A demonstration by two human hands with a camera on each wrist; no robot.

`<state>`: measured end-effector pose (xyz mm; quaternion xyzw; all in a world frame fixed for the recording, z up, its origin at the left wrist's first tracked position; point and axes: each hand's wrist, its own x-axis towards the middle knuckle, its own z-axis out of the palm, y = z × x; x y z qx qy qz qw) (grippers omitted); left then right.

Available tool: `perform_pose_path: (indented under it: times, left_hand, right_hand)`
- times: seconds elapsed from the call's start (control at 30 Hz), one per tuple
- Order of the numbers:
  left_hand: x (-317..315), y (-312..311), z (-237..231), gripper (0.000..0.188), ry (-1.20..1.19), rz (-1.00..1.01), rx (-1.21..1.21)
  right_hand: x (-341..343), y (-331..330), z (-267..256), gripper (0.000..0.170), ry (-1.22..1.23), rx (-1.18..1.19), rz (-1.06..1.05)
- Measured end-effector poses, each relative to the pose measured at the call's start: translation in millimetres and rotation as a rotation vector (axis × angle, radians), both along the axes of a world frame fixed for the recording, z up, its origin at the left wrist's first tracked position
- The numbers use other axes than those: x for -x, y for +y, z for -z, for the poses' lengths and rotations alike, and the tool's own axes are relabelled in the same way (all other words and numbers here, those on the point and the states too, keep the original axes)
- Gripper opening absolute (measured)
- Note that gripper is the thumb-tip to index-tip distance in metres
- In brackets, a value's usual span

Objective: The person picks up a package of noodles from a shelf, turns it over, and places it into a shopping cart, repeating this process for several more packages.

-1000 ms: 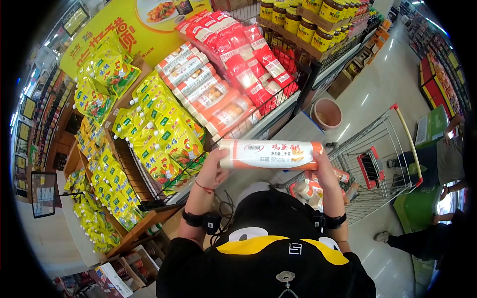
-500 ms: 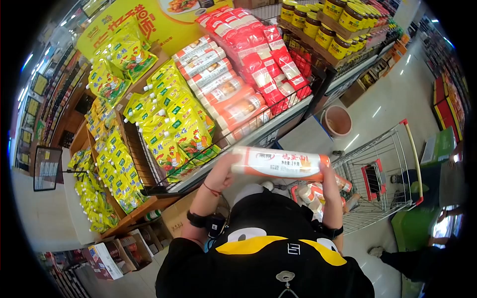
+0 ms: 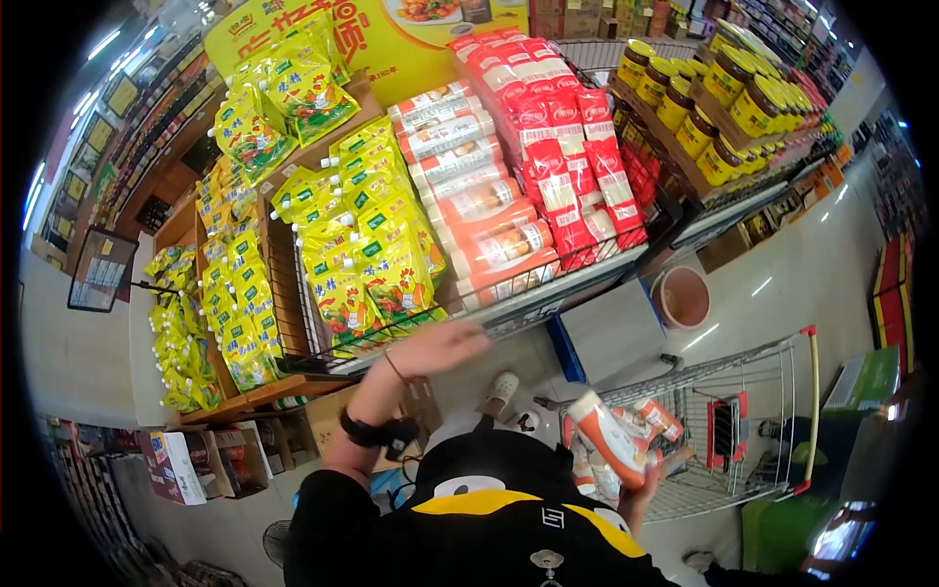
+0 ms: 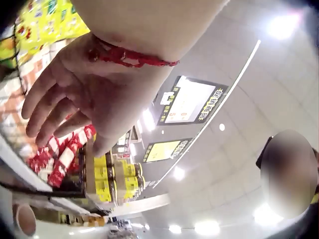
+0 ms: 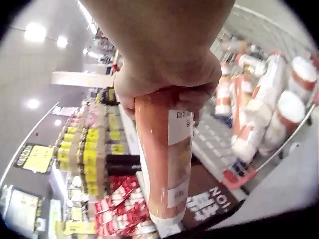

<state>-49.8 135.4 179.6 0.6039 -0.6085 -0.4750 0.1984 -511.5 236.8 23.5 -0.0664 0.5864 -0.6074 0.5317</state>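
Note:
My right hand grips one end of an orange and white noodle roll, which slants over the near end of the shopping cart. In the right wrist view the fingers of that hand curl round the roll's top end, and the roll hangs down. More rolls lie inside the cart. My left hand holds nothing and is by the front edge of the display rack; in the left wrist view this hand has its fingers spread loosely.
The rack holds yellow pouches, rows of noodle rolls and red packets. Yellow-lidded jars stand at its right. A pink bucket and a grey-topped box are on the floor behind the cart.
My left hand has let go of the roll and is apart from it. My right hand has carried the roll down and right to the cart, tilting it. The view has shifted.

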Motion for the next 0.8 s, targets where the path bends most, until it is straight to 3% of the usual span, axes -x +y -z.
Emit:
perform_pose_path:
  times: [0.03, 0.1, 0.17, 0.23, 0.3, 0.37, 0.47, 0.63, 0.73, 0.77, 0.8]
  left_hand:
    - [-7, -12, -27, 0.045, -0.181, -0.068, -0.034]
    - [-51, -47, 7, 0.049, -0.201, -0.08, 0.023]
    - [-78, -89, 4, 0.052, -0.305, -0.103, 0.059]
    - [-111, -141, 25, 0.053, -0.299, -0.165, 0.042]
    - [-137, -195, 24, 0.053, -0.534, -0.026, 0.095]
    - [-176, -261, 69, 0.058, -0.757, -0.222, 0.003]
    - [-197, -323, 77, 0.064, -1.02, -0.372, 0.117]
    - [-217, -396, 74, 0.074, -0.859, -0.422, -0.092]
    - [-214, -395, 87, 0.075, -1.037, -0.442, 0.102]
    - [-214, -393, 85, 0.087, -0.995, -0.444, 0.086]
    - [-213, -391, 80, 0.086, -1.014, -0.429, 0.089]
  right_hand:
    - [13, 12, 24, 0.045, -0.027, -0.042, 0.094]
    - [78, 59, 70, 0.042, -0.023, -0.255, -0.117]
    - [88, 69, 78, 0.042, -0.029, -0.456, -0.245]
    - [70, 77, 86, 0.046, -0.045, -0.538, -0.157]
    - [57, 77, 90, 0.047, -0.013, -0.61, -0.163]
    - [47, 76, 91, 0.049, 0.155, -0.669, -0.255]
    - [30, 66, 96, 0.051, 0.544, -0.756, -0.472]
    - [17, 50, 96, 0.056, 0.989, -0.933, -0.664]
    - [18, 43, 96, 0.059, 1.08, -0.989, -0.699]
    - [13, 38, 97, 0.059, 1.102, -1.002, -0.71]
    - [14, 36, 98, 0.06, 1.117, -1.007, -0.716]
